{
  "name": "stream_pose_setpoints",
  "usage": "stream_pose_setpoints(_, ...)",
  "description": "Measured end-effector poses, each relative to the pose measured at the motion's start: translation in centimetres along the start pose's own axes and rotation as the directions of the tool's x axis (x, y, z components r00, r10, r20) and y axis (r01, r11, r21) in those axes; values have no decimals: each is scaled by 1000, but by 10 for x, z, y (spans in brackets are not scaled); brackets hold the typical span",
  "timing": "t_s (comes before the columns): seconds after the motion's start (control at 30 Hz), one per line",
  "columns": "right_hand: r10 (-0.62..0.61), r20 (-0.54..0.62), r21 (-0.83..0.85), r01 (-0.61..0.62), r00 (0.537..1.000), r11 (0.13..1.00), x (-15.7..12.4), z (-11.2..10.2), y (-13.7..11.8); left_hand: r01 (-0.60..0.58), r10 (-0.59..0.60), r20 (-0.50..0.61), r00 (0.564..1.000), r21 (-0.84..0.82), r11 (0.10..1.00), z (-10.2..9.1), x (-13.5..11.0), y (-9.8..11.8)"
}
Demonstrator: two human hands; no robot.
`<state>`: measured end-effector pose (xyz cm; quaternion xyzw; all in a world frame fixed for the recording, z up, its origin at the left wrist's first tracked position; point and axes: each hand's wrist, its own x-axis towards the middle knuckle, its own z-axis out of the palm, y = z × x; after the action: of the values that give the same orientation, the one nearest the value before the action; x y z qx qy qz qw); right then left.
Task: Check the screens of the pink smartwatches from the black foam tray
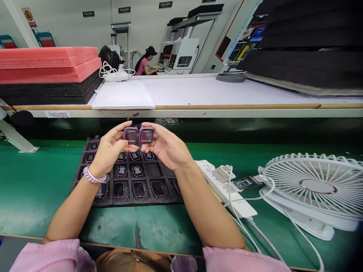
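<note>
Two purple smartwatch cases without straps are held side by side above the tray, their lit screens facing me. My left hand (111,148) grips the left smartwatch (131,135) between thumb and fingers. The right smartwatch (146,135) is in my right hand (170,146), held at its edges. Their inner sides touch or nearly touch. Beneath them lies a black foam tray (113,203) with several more watches in its pockets; some screens show white text, while the front row is dark. My forearms hide parts of the tray.
A white power strip (227,189) with plugs and cables lies right of the tray, beside a white fan (314,189). On the shelf above are red foam sheets (51,64), a paper sheet (123,94) and stacked black foam (297,71). A person (146,62) sits at machines beyond.
</note>
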<state>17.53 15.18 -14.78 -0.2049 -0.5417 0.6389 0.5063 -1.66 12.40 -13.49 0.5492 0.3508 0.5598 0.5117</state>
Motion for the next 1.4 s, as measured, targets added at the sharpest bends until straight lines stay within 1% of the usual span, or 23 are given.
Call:
stream_pose_setpoints(0.07, -21, 14, 16, 21, 1000, 1000, 5, 1, -2, -8, 8, -11, 1000, -19, 1000, 0, 5, 4)
stream_pose_setpoints(0.13, -63, 25, -2, 63, 998, 998, 12, 2, -9, -39, 38, -8, 999, -27, 999, 0, 11, 11)
stream_pose_setpoints(0.37, -185, 111, -128, 199, 976, 972, 48, 11, -53, -223, 223, 15, 975, 11, 975, 4, 35, 53)
stream_pose_setpoints(0.47, -210, 120, -150, 227, 970, 962, 56, 16, -66, -285, 284, 24, 958, 21, 958, 6, 43, 63)
stream_pose_setpoints(0.57, -234, 145, -190, 259, 961, 947, 59, 19, -74, -355, 353, 44, 934, 31, 934, 6, 51, 64)
stream_pose_setpoints(0.67, -272, 175, -212, 306, 946, 928, 60, 21, -78, -400, 399, 44, 916, 34, 916, 6, 59, 64)
stream_pose_setpoints(0.87, -276, 161, -251, 310, 948, 917, 61, 21, -86, -452, 450, 40, 892, 64, 890, 7, 70, 67)
stream_pose_setpoints(1.03, -281, 167, -298, 320, 945, 899, 57, 23, -94, -483, 481, 42, 876, 62, 874, 10, 72, 73)
stream_pose_setpoints(1.13, -285, 149, -334, 319, 947, 887, 52, 26, -97, -494, 492, 37, 870, 68, 867, 13, 68, 74)
stream_pose_setpoints(1.23, -286, 137, -341, 316, 948, 885, 43, 28, -94, -488, 487, 36, 873, 96, 868, 14, 58, 71)
stream_pose_setpoints(1.33, -281, 139, -296, 311, 950, 903, 30, 27, -81, -454, 451, 50, 891, 97, 886, 15, 43, 62)
stream_pose_setpoints(1.4, -261, 121, -268, 285, 958, 920, 21, 26, -69, -413, 409, 54, 911, 94, 906, 15, 32, 53)
